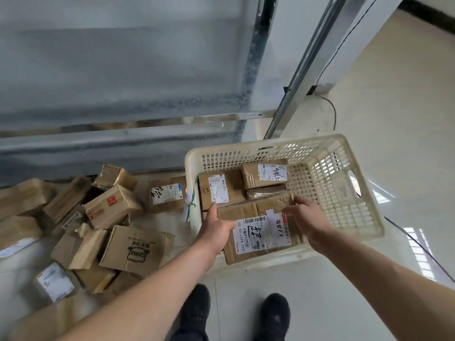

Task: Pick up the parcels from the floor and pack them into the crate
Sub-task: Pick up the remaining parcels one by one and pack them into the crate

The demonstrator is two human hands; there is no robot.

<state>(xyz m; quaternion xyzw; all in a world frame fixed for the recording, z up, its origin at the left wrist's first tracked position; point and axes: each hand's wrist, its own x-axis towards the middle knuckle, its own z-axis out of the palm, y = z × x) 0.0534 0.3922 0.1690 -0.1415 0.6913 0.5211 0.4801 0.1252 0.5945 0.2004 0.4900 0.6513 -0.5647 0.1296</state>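
Note:
A cream plastic crate (344, 183) stands on the floor ahead of me. A large flat cardboard parcel (246, 212) with a white label lies at the crate's near side, tilted over its front rim. My left hand (216, 227) grips its left edge and my right hand (307, 217) grips its far right corner. Inside the crate lie a labelled brown parcel (219, 188), a smaller labelled parcel (264, 172) and a dark flat one (266, 191). Several cardboard parcels (110, 207) lie heaped on the floor to the left.
A metal rack frame (290, 94) and grey wall stand behind the crate. Black cables (332, 112) run across the pale floor to the right. My dark shoes (273, 316) are at the bottom. One labelled parcel (167, 193) lies just left of the crate.

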